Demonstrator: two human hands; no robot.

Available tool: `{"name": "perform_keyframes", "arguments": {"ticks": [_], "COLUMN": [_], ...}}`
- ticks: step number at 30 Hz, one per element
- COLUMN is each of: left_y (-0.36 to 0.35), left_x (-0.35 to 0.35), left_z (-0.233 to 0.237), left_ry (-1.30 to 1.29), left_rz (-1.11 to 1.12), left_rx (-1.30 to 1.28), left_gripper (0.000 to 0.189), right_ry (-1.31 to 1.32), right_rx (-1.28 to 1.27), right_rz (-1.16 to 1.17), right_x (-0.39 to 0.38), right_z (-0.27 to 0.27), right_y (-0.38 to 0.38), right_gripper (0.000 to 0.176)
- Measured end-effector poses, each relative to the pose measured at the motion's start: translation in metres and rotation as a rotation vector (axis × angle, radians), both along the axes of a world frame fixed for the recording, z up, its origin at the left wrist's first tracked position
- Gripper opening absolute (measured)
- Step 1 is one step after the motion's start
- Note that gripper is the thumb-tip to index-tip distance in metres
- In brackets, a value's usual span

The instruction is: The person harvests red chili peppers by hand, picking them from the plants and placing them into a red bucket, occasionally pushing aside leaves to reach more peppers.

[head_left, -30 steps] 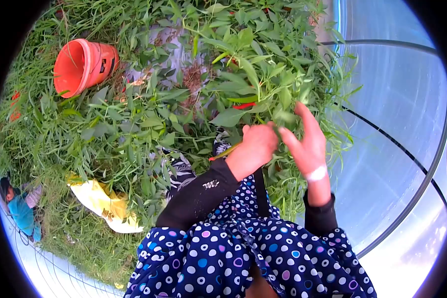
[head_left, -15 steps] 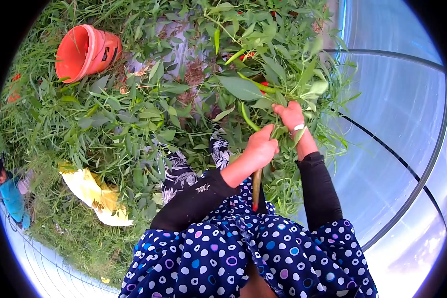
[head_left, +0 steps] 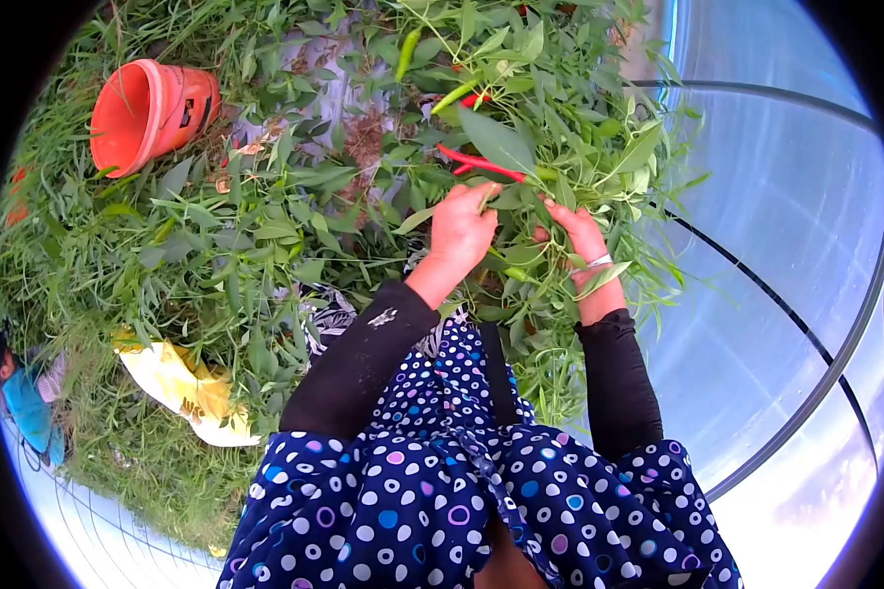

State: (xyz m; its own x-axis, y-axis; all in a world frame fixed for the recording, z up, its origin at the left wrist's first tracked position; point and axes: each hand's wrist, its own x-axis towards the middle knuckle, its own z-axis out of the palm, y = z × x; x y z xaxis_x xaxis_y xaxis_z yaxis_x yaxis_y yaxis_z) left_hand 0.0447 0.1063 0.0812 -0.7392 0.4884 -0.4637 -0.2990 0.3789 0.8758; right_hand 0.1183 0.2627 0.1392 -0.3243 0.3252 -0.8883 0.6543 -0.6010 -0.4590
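Note:
My left hand (head_left: 462,228) is closed, its fingertips just below a long red chili pepper (head_left: 483,164) on the plant. What is pinched in it, if anything, I cannot make out. My right hand (head_left: 581,240), with a pale band at the wrist, is closed around a leafy branch of the chili plant (head_left: 599,177). Leaves partly cover its fingers. A green chili pepper (head_left: 453,96) and another green chili (head_left: 408,54) hang farther up. A further green chili (head_left: 517,273) shows below, between my hands.
An orange-red bucket (head_left: 157,116) lies tilted among plants at upper left. A yellow and white sack (head_left: 182,388) rests on grass at lower left. Another person in a blue top (head_left: 29,402) is at the far left. Translucent sheeting (head_left: 776,236) with dark ribs curves along the right.
My left hand has moved up and left toward the red chili, which now shows more fully. The brownish, red-tipped chili below my left hand is out of sight. My right hand stays at the plant.

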Motion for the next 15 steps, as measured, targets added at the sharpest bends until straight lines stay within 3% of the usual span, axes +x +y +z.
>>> {"name": "perform_keyframes", "arguments": {"ticks": [1, 3, 5, 6, 7, 9, 11, 13, 15], "left_y": [0.006, 0.015, 0.025, 0.027, 0.028, 0.033, 0.035, 0.038, 0.034], "left_x": [0.002, 0.005, 0.002, 0.001, -0.003, -0.008, -0.01, -0.015, -0.015], "left_z": [0.002, -0.002, -0.015, -0.01, -0.007, -0.005, -0.012, -0.01, 0.003], "left_ry": [0.217, 0.229, 0.715, 0.704, 0.703, 0.419, 0.433, 0.702, 0.741], "left_rz": [-0.077, -0.09, -0.004, -0.123, -0.127, -0.185, -0.246, -0.411, -0.373], "left_rx": [-0.06, -0.071, 0.072, -0.139, -0.139, -0.053, -0.041, -0.123, -0.059], "left_gripper": [0.038, 0.039, 0.036, 0.033, 0.033, 0.033, 0.028, 0.027, 0.023], "right_ry": [-0.006, 0.03, 0.054, 0.045, 0.036, 0.039, 0.045, 0.08, 0.095], "right_rx": [-0.001, -0.082, -0.094, -0.074, -0.055, -0.072, -0.087, -0.082, -0.059], "right_rz": [-0.002, 0.006, -0.004, 0.004, 0.011, 0.011, 0.018, -0.014, 0.014], "right_x": [0.003, 0.007, 0.013, 0.014, 0.016, 0.018, 0.016, 0.018, 0.023], "right_z": [0.0, -0.002, -0.009, -0.01, -0.011, -0.009, -0.008, -0.007, -0.012], "right_y": [0.0, 0.001, 0.0, 0.0, -0.001, -0.001, 0.0, 0.001, 0.008], "right_gripper": [0.037, 0.036, 0.035, 0.034, 0.033, 0.032, 0.031, 0.029, 0.028]}}
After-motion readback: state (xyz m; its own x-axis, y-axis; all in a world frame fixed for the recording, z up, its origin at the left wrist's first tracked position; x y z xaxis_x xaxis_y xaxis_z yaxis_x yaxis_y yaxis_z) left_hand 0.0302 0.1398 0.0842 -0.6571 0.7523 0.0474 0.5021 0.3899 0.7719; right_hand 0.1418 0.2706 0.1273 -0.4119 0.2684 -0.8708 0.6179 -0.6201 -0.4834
